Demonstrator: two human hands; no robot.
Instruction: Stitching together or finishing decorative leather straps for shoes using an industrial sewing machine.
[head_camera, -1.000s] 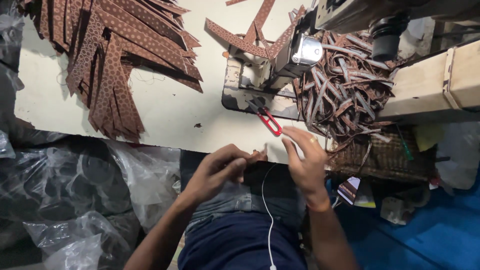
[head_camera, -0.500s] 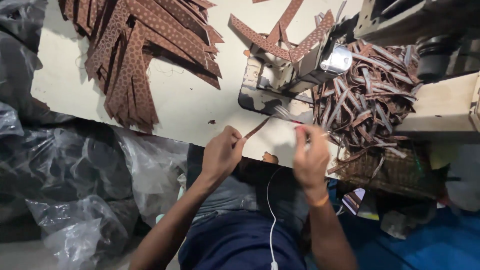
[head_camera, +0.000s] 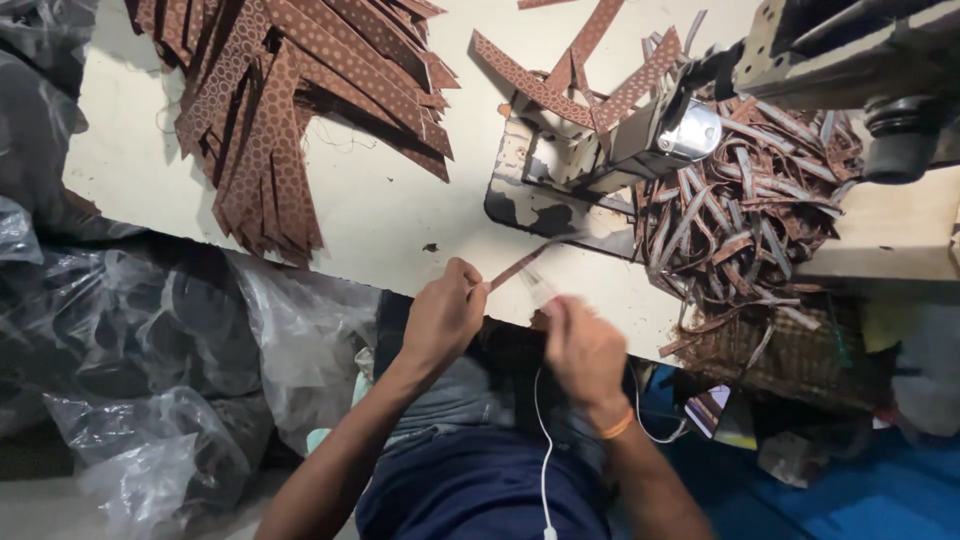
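Observation:
My left hand (head_camera: 445, 315) pinches the near end of a narrow brown patterned strip (head_camera: 520, 265) at the table's front edge. The strip runs up and right toward the sewing machine (head_camera: 640, 130). My right hand (head_camera: 580, 350) is blurred with motion just right of the strip; something pale shows at its fingertips, and I cannot tell what it holds. Both hands are above my lap, close together.
A large stack of brown patterned strips (head_camera: 290, 110) lies at the table's (head_camera: 400, 215) far left. A tangled pile of narrow strips (head_camera: 750, 210) fills the right side beside the machine. Clear plastic bags (head_camera: 150, 340) lie on the floor to my left. A white cable (head_camera: 540, 440) hangs over my lap.
The red-handled snips seen near the machine earlier are no longer visible. Both hands have risen to the table edge, the left hand taking a strip while the right hand moves fast.

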